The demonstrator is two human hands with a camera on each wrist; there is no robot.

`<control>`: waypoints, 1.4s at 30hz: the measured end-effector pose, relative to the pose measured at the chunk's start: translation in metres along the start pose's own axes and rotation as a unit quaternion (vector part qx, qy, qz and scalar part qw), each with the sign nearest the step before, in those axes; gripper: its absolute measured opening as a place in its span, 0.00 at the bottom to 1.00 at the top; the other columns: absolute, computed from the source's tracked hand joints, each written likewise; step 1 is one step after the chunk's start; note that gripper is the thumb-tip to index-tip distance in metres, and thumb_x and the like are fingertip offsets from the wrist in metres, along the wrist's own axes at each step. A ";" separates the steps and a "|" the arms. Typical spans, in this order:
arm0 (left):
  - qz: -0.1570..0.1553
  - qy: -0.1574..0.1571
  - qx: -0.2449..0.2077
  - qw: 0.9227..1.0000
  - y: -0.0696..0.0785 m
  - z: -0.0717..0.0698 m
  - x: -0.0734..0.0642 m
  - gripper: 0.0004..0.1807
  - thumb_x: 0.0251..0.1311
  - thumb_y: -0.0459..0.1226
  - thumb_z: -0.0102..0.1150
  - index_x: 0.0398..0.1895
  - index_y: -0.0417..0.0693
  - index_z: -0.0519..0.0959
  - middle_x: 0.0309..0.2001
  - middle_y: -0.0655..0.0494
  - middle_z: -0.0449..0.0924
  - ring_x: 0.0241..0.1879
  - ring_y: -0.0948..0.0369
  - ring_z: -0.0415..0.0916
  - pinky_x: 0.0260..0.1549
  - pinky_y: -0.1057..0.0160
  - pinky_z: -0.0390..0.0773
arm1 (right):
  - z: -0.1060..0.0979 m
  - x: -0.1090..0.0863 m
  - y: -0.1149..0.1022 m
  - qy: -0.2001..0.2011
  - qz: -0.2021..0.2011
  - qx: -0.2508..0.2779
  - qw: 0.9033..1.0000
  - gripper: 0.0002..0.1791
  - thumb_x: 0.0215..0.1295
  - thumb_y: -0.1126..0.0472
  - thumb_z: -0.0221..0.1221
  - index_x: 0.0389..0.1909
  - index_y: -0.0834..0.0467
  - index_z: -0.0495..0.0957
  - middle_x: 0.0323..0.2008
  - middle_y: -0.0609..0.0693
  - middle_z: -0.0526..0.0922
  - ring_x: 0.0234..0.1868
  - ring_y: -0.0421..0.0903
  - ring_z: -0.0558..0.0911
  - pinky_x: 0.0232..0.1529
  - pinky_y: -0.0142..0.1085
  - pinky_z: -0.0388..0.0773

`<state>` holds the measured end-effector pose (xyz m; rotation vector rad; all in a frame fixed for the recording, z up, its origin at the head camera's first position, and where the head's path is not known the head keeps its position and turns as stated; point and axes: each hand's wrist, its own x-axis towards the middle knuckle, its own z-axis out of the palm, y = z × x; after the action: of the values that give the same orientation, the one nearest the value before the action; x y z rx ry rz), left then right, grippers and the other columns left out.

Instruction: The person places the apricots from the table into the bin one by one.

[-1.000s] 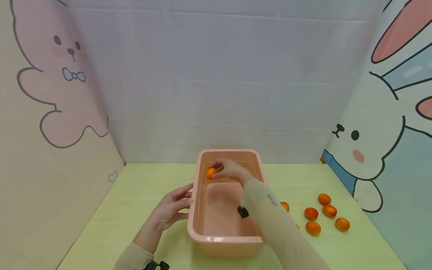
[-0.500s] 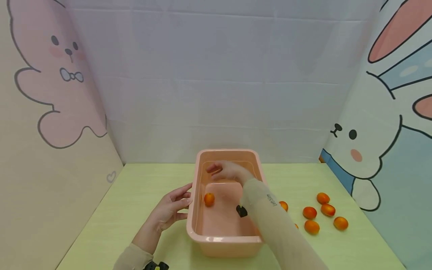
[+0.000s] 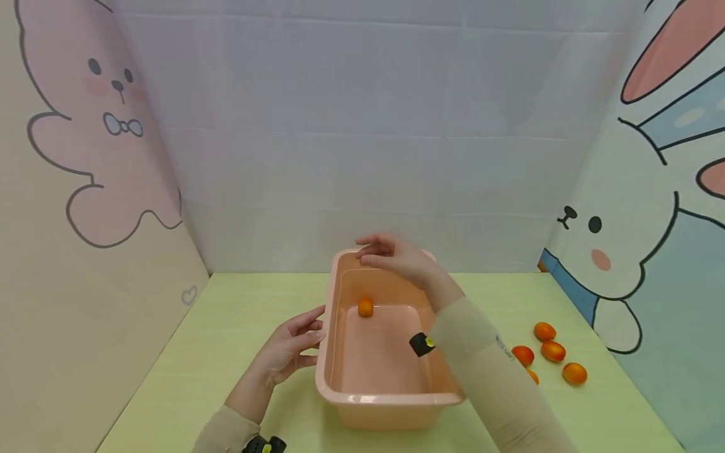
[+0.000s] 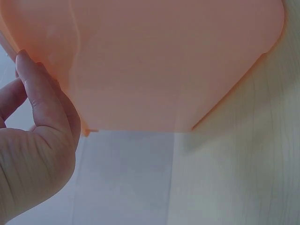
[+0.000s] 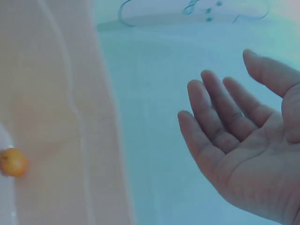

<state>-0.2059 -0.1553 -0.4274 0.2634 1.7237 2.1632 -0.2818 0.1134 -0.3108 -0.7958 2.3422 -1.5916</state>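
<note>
A pink plastic bin (image 3: 374,397) stands on the table with its long side running away from me. One small round orange fruit (image 3: 365,307) lies inside it near the far end; the right wrist view also shows this fruit (image 5: 13,162), with a dark spot on its skin. Against the bin's left side, just under the rim, rest the outstretched fingertips of my left hand (image 3: 291,346); the left wrist view has this hand (image 4: 44,136) beside the bin's wall. My right hand (image 3: 399,259) is raised over the bin's far rim, palm bare, fingers relaxed and slightly bent.
Several more orange-red fruits (image 3: 552,352) are scattered on the pale yellow table (image 3: 266,289) right of the bin, some partly behind my right sleeve (image 3: 498,377). A white cloth backdrop (image 3: 368,157) rises behind, with cartoon-printed panels (image 3: 629,251) at both sides.
My right hand has let the fruit drop into the bin, then risen up and away over the far rim. The fruit has rolled toward the far end. My left hand stays put.
</note>
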 end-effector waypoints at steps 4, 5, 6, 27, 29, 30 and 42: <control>0.000 0.001 0.001 1.000 0.000 0.000 0.001 0.37 0.67 0.30 0.59 0.76 0.36 0.56 0.47 0.55 0.75 0.39 0.61 0.80 0.35 0.61 0.85 | -0.011 -0.024 -0.021 0.030 -0.038 -0.036 0.998 0.24 0.71 0.61 0.60 0.66 0.58 0.70 0.55 0.55 0.81 0.55 0.50 0.79 0.58 0.43 0.75; 0.000 0.002 0.001 1.000 0.000 0.000 0.001 0.37 0.66 0.30 0.59 0.76 0.37 0.56 0.47 0.55 0.75 0.39 0.61 0.80 0.35 0.61 0.84 | -0.014 -0.030 -0.025 0.033 -0.046 -0.040 0.998 0.24 0.71 0.61 0.59 0.66 0.58 0.70 0.54 0.55 0.80 0.54 0.50 0.79 0.58 0.43 0.76; -0.001 0.002 0.002 1.000 0.000 -0.001 0.001 0.37 0.67 0.30 0.59 0.76 0.37 0.55 0.47 0.55 0.75 0.39 0.61 0.80 0.35 0.61 0.84 | -0.018 -0.037 -0.028 0.036 -0.054 -0.039 0.997 0.24 0.71 0.61 0.59 0.66 0.59 0.70 0.54 0.55 0.80 0.54 0.50 0.79 0.57 0.43 0.76; 0.001 -0.004 -0.006 1.000 0.001 -0.001 0.002 0.37 0.66 0.30 0.59 0.76 0.38 0.55 0.47 0.55 0.77 0.38 0.61 0.80 0.33 0.62 0.84 | -0.051 -0.160 0.057 0.152 -0.022 -0.093 0.984 0.22 0.71 0.66 0.58 0.64 0.66 0.70 0.53 0.63 0.79 0.50 0.39 0.80 0.49 0.26 0.77; 0.000 -0.004 -0.009 1.000 0.001 -0.001 0.002 0.37 0.66 0.30 0.59 0.76 0.38 0.55 0.47 0.55 0.77 0.38 0.61 0.80 0.34 0.61 0.85 | -0.050 -0.170 0.072 0.166 -0.007 -0.094 0.982 0.23 0.72 0.65 0.57 0.64 0.67 0.69 0.53 0.64 0.79 0.50 0.37 0.80 0.49 0.25 0.77; 0.000 -0.006 -0.008 1.000 0.000 -0.001 0.002 0.37 0.67 0.30 0.58 0.76 0.38 0.55 0.47 0.55 0.77 0.38 0.61 0.80 0.34 0.61 0.85 | -0.049 -0.176 0.079 0.174 0.003 -0.095 0.980 0.23 0.72 0.65 0.58 0.64 0.67 0.69 0.54 0.64 0.79 0.50 0.37 0.80 0.49 0.25 0.77; 0.002 -0.006 -0.006 1.000 -0.001 -0.001 0.002 0.37 0.67 0.31 0.59 0.76 0.39 0.56 0.47 0.55 0.77 0.39 0.60 0.81 0.34 0.61 0.85 | -0.060 -0.245 0.141 0.294 0.106 -0.137 0.940 0.24 0.72 0.62 0.59 0.64 0.67 0.69 0.48 0.44 0.82 0.43 0.25 0.77 0.42 0.19 0.75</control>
<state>-0.2075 -0.1553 -0.4290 0.2759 1.7044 2.1687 -0.1488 0.3309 -0.4465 -0.0844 2.9823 -1.5873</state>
